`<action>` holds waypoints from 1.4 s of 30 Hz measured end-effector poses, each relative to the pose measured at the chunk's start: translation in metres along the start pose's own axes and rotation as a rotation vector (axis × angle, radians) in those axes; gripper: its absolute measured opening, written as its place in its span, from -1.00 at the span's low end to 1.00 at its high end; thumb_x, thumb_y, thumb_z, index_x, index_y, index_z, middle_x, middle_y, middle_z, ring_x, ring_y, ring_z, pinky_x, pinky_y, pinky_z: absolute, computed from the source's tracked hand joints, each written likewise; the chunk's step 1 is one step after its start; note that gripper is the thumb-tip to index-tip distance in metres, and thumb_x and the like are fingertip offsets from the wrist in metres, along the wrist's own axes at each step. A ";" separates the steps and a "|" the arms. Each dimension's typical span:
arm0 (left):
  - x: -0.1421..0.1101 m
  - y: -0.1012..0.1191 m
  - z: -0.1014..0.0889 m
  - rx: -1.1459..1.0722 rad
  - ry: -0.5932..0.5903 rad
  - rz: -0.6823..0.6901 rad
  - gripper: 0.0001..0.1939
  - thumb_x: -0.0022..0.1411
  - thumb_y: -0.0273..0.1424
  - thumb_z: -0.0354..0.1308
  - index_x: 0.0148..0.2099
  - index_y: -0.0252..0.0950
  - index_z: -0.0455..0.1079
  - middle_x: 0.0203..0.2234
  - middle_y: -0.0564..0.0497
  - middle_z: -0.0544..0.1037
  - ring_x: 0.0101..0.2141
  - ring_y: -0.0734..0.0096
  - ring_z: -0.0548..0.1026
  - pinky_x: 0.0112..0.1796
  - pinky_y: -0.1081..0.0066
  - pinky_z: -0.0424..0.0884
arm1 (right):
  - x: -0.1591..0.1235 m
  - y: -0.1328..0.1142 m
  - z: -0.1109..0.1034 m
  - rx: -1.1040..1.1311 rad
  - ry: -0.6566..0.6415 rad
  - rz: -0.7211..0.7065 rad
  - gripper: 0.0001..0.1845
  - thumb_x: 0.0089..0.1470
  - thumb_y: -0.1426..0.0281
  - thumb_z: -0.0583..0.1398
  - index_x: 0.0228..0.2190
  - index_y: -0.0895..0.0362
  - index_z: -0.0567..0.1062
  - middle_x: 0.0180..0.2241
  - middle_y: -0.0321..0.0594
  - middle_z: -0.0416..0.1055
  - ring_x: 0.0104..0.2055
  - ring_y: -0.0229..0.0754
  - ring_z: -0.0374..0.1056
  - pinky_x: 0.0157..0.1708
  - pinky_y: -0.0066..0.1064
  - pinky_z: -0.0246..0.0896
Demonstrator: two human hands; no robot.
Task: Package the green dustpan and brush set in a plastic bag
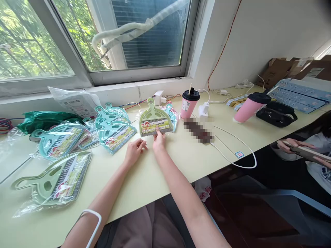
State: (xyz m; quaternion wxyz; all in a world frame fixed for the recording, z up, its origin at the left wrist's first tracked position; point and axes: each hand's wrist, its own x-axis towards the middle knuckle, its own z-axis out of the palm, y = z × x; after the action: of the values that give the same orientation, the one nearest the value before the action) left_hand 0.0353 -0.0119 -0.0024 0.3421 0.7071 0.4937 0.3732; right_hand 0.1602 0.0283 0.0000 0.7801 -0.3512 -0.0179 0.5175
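Green dustpan set sits at 12 o'clock on the bench, right hand pinching its bristle edge, left hand half-curled and empty; looks light, stiff, kinda slick in that wrap, so the handle's probably surer.

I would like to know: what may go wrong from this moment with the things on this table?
The pink cup near the green dustpan set in the right hand might tip over if that set swings sideways. The hand grips the set by its lower edge, so the set might topple. The white cable loops past the edge of the table, where it could get snagged.
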 end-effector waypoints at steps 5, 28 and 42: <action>-0.002 -0.005 -0.012 -0.022 -0.005 -0.016 -0.47 0.29 0.09 -0.06 -0.31 -0.26 0.43 -0.49 -0.03 0.61 -0.61 0.42 0.44 -0.46 0.40 0.40 | 0.002 -0.005 -0.006 -0.016 -0.103 0.027 -0.59 -0.10 0.41 0.41 -0.16 0.16 0.53 -0.19 -0.17 0.63 -0.17 -0.24 0.56 -0.02 -0.40 0.47; 0.005 -0.021 -0.005 -0.851 0.336 -0.056 -0.35 -0.14 -0.08 0.47 -0.03 -0.29 0.47 -0.09 -0.16 0.62 -0.03 0.04 0.55 0.01 0.16 0.44 | -0.020 0.021 -0.008 -0.263 -0.348 -0.020 -0.75 -0.20 0.47 0.43 -0.40 0.16 0.54 -0.27 -0.17 0.63 -0.11 -0.10 0.54 -0.07 -0.29 0.52; 0.005 -0.024 -0.020 -0.698 0.420 -0.149 -0.59 -0.29 -0.28 0.46 -0.34 -0.36 0.51 -0.45 -0.06 0.60 -0.39 0.26 0.54 -0.29 0.33 0.42 | -0.018 0.024 -0.011 -0.347 -0.317 0.127 -0.93 0.06 0.47 0.32 -0.36 0.15 0.53 -0.34 -0.25 0.61 -0.25 -0.23 0.54 -0.12 -0.39 0.50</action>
State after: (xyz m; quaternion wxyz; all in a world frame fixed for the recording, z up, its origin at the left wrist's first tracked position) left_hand 0.0085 0.0023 -0.0118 0.4793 0.4195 0.4463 0.6286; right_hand 0.1371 0.0126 -0.0152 0.6612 -0.3948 -0.2068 0.6035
